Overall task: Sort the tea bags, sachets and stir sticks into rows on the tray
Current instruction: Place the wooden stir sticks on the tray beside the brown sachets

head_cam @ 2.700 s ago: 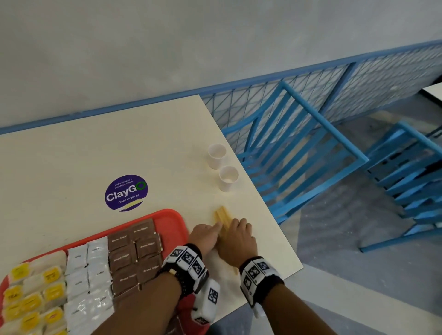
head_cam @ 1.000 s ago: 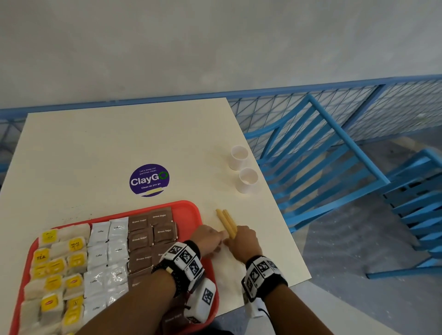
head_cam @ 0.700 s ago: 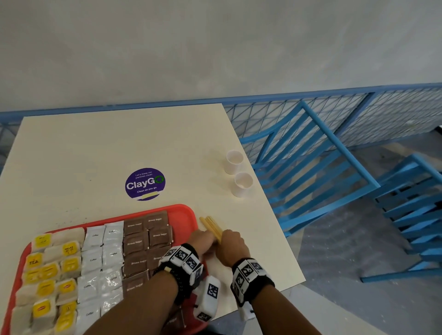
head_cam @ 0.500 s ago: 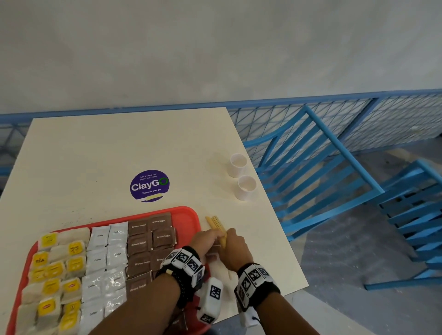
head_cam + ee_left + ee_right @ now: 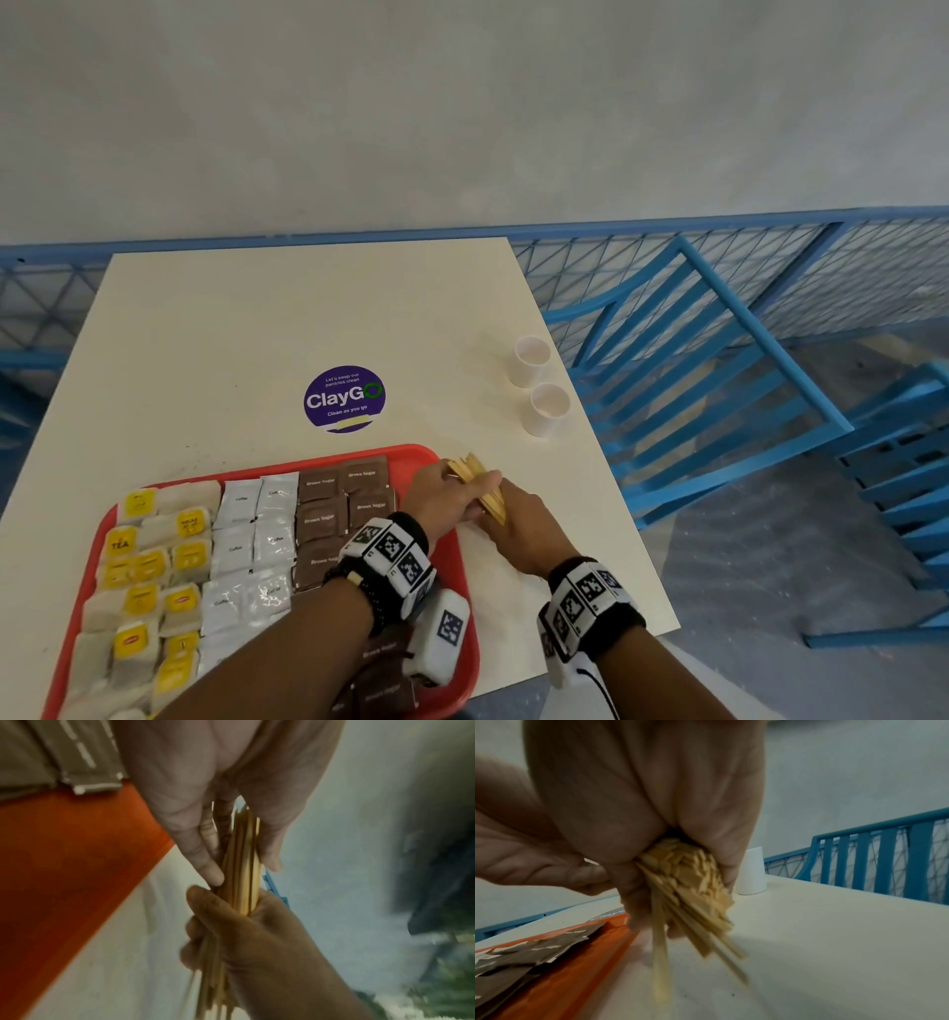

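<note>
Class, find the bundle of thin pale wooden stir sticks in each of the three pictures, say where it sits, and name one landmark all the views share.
Head view: bundle of thin pale wooden stir sticks, lower centre, gripped by left hand and right hand, right of the tray.
Left wrist view: centre, upright between both hands.
Right wrist view: centre, fanning downward from the fist.
Shared landmark: red plastic tray.
</note>
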Tool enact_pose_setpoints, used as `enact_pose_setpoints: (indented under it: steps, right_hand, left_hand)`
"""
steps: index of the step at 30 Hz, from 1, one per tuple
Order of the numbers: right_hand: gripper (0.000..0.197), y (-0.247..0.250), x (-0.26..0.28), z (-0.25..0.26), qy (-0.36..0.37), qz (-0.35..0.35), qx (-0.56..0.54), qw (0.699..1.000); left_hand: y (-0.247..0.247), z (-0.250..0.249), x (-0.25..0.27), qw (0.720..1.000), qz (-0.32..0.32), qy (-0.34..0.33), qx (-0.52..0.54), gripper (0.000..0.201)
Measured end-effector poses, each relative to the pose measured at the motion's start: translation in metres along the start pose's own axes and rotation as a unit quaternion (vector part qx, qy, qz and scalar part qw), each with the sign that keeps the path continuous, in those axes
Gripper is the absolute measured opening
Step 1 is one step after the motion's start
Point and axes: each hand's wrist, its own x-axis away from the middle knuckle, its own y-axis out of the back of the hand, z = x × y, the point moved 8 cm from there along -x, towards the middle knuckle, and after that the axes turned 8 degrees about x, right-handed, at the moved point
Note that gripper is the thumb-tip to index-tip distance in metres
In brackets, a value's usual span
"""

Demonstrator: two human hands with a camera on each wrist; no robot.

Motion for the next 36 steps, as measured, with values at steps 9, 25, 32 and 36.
enact_pose_setpoints:
  steps: [9,25,32,36]
  right_hand:
    - [0.025,0.024,0.019,0.058,0.081,-0.060,0.179,0.979]
    - [0.028,0.073,0.096,0.142,0.115,-0.194,-0.466,0.856]
    - [0.018,0.071,0.092,0.151,0.105,-0.144,-0.514,0.839]
    - [0.017,0.059,0.083,0.135,0.137,-0.122,-0.242,0.953]
  left_hand:
    - [0.020,-0.084,0.061,0.971,-0.067,-0.173,-0.150,0.055]
    - [-0.023,-0.048,0.122,0.904,0.212,0.129,0.349,0.094]
    - [-0.018,-0.035,0.112,0.906,0.143,0.146,0.370,0.075]
    - [0.023,-0.064,0.105,0.962,0.137,0.051,0.231,0.085]
